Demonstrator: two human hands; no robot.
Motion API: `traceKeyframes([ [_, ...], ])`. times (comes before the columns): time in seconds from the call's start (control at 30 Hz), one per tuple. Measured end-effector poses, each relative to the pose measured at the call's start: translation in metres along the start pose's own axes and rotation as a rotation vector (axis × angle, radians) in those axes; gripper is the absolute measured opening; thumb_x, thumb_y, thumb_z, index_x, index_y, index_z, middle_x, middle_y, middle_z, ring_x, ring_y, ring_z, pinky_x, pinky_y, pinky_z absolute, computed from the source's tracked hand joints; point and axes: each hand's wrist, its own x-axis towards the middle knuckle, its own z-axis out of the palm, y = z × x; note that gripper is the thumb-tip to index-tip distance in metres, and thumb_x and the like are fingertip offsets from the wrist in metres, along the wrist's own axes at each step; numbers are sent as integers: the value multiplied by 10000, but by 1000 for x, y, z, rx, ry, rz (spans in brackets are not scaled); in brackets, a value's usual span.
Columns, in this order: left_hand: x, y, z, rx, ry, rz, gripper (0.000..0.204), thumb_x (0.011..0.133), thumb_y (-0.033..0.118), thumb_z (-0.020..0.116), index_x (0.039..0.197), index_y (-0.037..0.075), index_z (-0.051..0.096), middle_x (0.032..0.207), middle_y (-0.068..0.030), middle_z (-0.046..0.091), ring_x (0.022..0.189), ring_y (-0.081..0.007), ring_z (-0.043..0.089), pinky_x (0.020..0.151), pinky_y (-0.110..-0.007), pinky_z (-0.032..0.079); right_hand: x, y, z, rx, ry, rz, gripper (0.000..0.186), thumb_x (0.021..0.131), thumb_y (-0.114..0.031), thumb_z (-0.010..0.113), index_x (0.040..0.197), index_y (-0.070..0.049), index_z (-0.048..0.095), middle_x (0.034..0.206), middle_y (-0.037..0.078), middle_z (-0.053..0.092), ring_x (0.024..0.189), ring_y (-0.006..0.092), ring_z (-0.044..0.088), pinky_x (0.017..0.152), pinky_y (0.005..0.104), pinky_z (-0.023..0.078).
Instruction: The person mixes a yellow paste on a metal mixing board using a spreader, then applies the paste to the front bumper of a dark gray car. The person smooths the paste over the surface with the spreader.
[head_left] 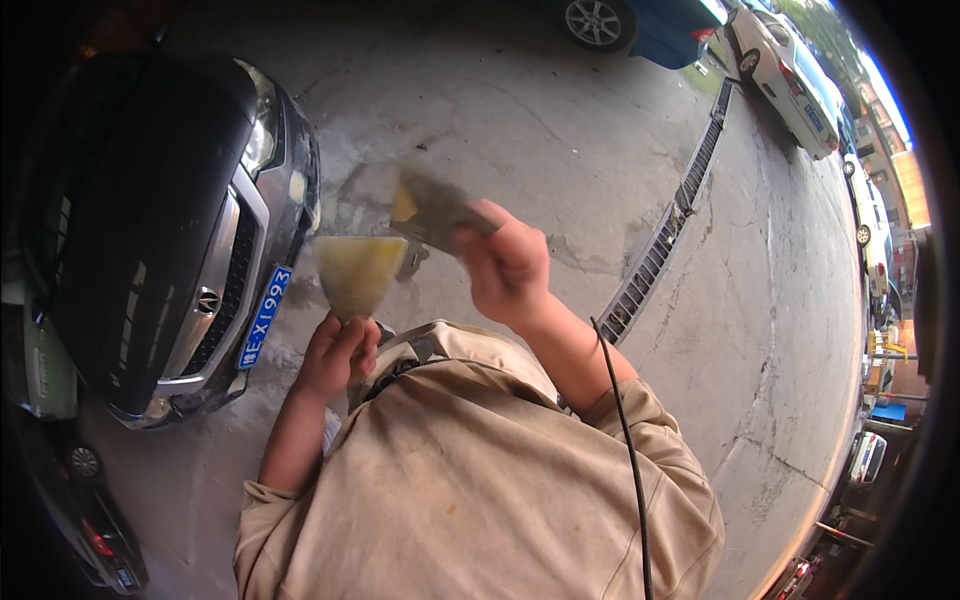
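Beside the car (150, 230), a spreader (350, 275) is pinched low by the left hand (340, 350), seemingly leaving its wide edge free; farther from the car, a blurred blade (435, 212) is clasped by the right hand (508, 265).

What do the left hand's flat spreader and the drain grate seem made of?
Spreader: possibly plastic or coated metal, semi-matte; its pale, yellow-smeared face leaves this open. Drain grate: probably metal, dull grey, judging by its repeated crossbars.

White glare bursts from the sky (884, 82), upper right! Soft, dull light on the floor (700, 400), right hand (508, 262) smeared by motion, edges bowing into black corners!
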Motion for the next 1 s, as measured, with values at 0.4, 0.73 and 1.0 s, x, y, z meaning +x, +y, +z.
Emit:
traceKeyframes([
  [0.4, -16, -1, -3, -62, -81, -92, 130, 1139, 194, 491, 1095, 72, 499, 823, -12, 493, 591, -80, 437, 514, -260, 361, 6, 1, -22, -583, -683, 26, 404, 942, -49, 688, 1344, -79, 720, 911, 145, 744, 822, 359, 686, 757, 476, 581],
  [0.73, -2, -12, 20, 59, 191, 20, 184, 1123, 271, 574, 1213, 120, 518, 831, 13, 524, 574, -65, 443, 521, -252, 381, -31, -4, 29, -717, -366, -463, 652, 785, -169, 679, 1426, -53, 670, 1403, 60, 660, 995, 232, 604, 896, 360, 533],
  [1.0, 2, -13, 20, 3, 197, -30, 176, 1086, 206, 613, 1194, 113, 511, 766, 19, 496, 559, -67, 433, 499, -258, 365, -24, 1, 26, -778, -378, -390, 654, 790, -177, 667, 1431, -50, 657, 1417, 36, 664, 1040, 233, 593, 917, 357, 525],
])
